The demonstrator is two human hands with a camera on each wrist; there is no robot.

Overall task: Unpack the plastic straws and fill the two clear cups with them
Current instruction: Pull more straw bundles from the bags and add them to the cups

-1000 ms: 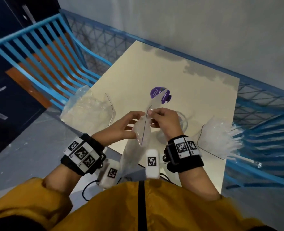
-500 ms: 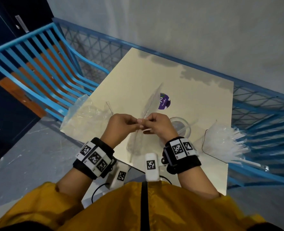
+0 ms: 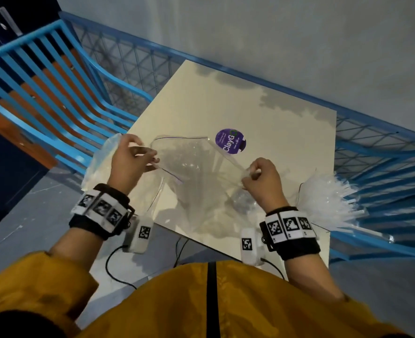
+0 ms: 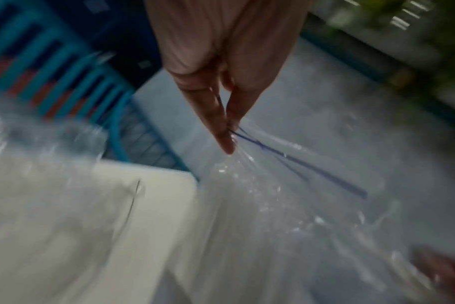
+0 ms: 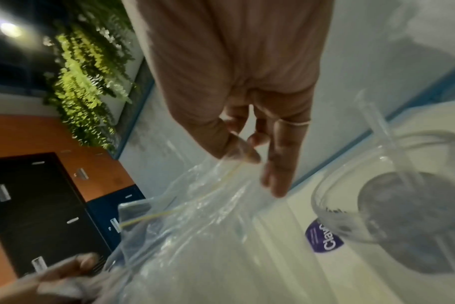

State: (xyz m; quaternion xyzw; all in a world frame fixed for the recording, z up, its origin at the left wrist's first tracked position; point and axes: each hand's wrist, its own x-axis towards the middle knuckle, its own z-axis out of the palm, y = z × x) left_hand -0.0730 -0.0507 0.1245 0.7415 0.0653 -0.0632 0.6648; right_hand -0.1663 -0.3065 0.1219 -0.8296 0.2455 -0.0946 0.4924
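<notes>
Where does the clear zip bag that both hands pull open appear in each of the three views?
Head: clear zip bag in the centre, stretched between left hand and right hand.
Left wrist: bag lower right, below the pinching fingers.
Right wrist: bag lower centre.
Shared landmark: cream table; also.

Head cam overhead; wrist cams close-up.

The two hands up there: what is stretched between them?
A clear zip bag, its mouth pulled open: the left hand pinches one edge, the right hand the other. The head view shows it best.
</notes>
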